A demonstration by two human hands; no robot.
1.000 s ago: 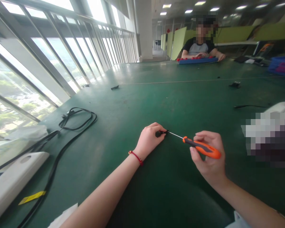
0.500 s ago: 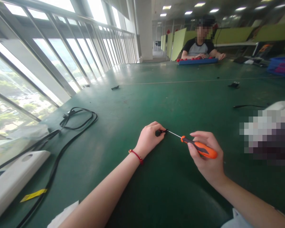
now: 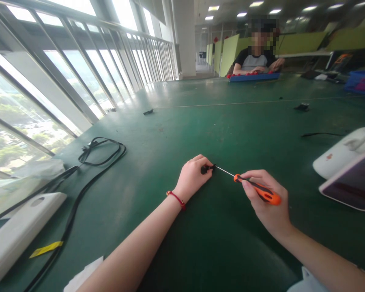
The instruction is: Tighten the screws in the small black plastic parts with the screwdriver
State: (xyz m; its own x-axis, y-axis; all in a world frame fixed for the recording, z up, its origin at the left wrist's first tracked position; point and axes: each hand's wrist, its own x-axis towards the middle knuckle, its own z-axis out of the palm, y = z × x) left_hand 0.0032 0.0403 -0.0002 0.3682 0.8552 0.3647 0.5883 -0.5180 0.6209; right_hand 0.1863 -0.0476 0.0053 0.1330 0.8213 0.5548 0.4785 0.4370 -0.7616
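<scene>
My left hand (image 3: pixel 192 176) rests on the green table (image 3: pixel 170 134), closed round a small black part (image 3: pixel 205 169) whose exact kind I cannot make out. A red cord bracelet circles that wrist. In my right hand (image 3: pixel 269 202) is a screwdriver (image 3: pixel 266 194) with an orange and black handle, pinched near the front of its grip. Its thin metal shaft slants left, and the tip meets the black part at my left fingertips. What lies under the left fingers is hidden.
Black cables (image 3: pixel 103 162) and a white power strip (image 3: pixel 24 239) lie at left. On the right stand a white object (image 3: pixel 340 156) and a dark-screened device (image 3: pixel 353 182). Across the table sits a person (image 3: pixel 255 61) behind a blue tray (image 3: pixel 252 78). Small black pieces (image 3: pixel 302 106) lie further back.
My right fingers have closed onto the screwdriver's handle, where the index finger was lifted before. The tip stays at the black part. The person opposite has raised a hand.
</scene>
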